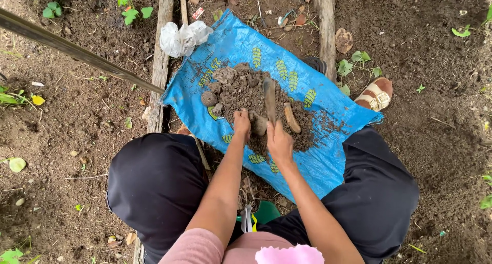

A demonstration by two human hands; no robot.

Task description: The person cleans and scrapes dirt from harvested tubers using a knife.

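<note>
A pile of lumpy brown soil (pixel 246 92) lies on a blue woven sack (pixel 318 161) spread on the ground in front of me. My right hand (pixel 279 141) grips the handle of a flat tool whose blade (pixel 269 97) points away over the soil. My left hand (pixel 242 123) rests on the near edge of the pile, fingers curled on a clod of soil (pixel 259 124) beside the tool. A short brown stick-like piece (pixel 292 118) lies on the soil just right of the blade. My knees in black trousers flank the sack.
A crumpled white plastic bag (pixel 183 37) sits at the sack's far left corner. Wooden planks (pixel 160 64) run along both sides. A long dark pole (pixel 77 51) crosses from upper left. A sandalled foot (pixel 375 94) rests at right. Loose earth with small green plants surrounds everything.
</note>
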